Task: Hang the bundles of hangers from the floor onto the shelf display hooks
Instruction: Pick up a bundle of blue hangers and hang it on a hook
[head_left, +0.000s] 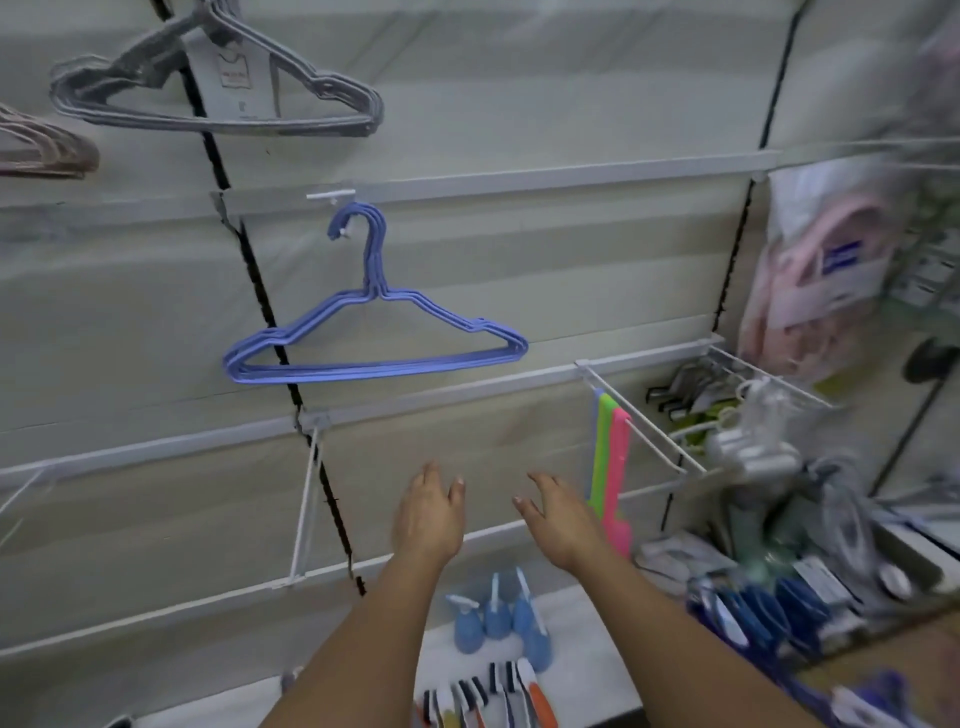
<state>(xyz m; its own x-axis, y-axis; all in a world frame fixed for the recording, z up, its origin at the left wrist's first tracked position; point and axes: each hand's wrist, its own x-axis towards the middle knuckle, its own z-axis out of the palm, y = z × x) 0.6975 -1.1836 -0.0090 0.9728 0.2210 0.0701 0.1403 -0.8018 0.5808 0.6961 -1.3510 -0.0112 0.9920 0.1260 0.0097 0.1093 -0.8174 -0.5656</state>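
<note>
While both hands reach forward holding nothing, the blue hanger bundle (374, 332) hangs well above them on a white display hook (332, 197) fixed to a rail of the shelf wall (519, 130). Left hand (428, 514): fingers relaxed and loosely spread, palm down, touching nothing. Right hand (558, 519): likewise spread and loose, just beside the left. Further up and to the left of the hands hangs a grey hanger bundle (218, 93) with a card label, and at the far left edge a pinkish hanger bundle (47, 150), partly cut off. Just right of the right hand hang flat green and pink plastic items (613, 467) on a wire prong. Below the hands, on a white shelf, stand blue brushes (498, 618); nearer the wrists lie striped-handled items (498, 696). Far right: wire rack (737, 374) with blurred packaged goods.
</note>
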